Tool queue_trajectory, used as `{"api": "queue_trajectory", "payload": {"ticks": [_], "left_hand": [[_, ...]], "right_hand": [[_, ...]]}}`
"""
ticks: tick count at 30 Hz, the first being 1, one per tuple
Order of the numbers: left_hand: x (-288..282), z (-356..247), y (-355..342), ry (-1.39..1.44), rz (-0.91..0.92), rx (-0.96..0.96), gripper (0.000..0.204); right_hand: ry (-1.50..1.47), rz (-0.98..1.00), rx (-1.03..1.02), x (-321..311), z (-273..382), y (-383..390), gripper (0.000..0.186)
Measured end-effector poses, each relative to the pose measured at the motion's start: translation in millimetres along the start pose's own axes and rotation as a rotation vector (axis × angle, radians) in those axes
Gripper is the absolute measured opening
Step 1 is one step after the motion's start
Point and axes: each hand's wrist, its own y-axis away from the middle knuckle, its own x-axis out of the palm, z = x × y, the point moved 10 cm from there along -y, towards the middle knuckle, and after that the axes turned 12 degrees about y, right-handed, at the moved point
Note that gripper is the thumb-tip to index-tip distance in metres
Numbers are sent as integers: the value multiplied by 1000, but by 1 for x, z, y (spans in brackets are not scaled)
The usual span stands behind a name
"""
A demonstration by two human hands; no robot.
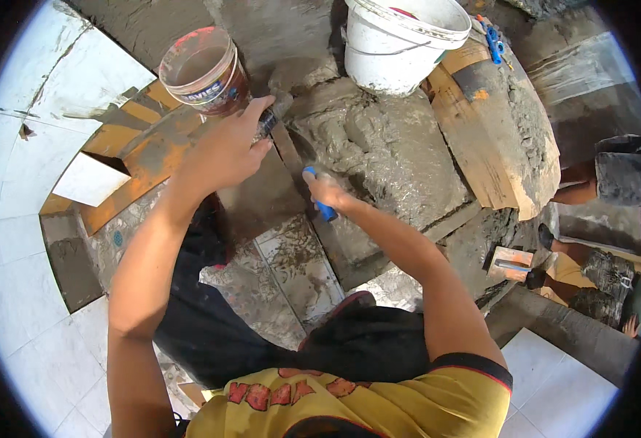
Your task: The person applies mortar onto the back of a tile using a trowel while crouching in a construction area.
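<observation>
My left hand (225, 150) reaches forward and grips the top edge of a grey tile (262, 201) that stands tilted and is smeared with wet mortar. My right hand (327, 191) is closed around the blue handle of a trowel (325, 210). Its narrow blade (289, 152) lies against the tile's right edge, just below my left fingers. A heap of wet grey mortar (389, 150) sits right beside the trowel, to its right. My dark-clad knees fill the lower middle.
A brown bucket (205, 69) with murky water stands beyond my left hand, a white bucket (402, 44) behind the mortar. A wooden board (481, 146) lies at the right, near another person's legs (601, 182) and an orange-handled trowel (514, 264). A loose white tile (90, 179) rests left.
</observation>
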Motion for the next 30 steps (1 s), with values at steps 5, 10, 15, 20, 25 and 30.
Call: {"api": "queue_trajectory", "payload": {"ticks": [5,10,15,20,25,30], "left_hand": [[8,10,-3,9,18,20,62],[21,9,-6,28,60,6,62],[27,10,-5,-53,108,2,62],[23,15,5,-51,105,-18,63],[23,17,10,-74,132,-79,64],[31,12,5,2,155,-93,66]], "right_hand": [[-24,-102,69,-2,-17,-2,63],[108,-371,14,-16,-52,-6,63],[320,-792,-137,-62,-90,25,61],[-336,-424,156,-56,-127,53,52],[-547,-174,-140,-11,-51,58,44],[-298,48,15,16,-13,-4,43]]}}
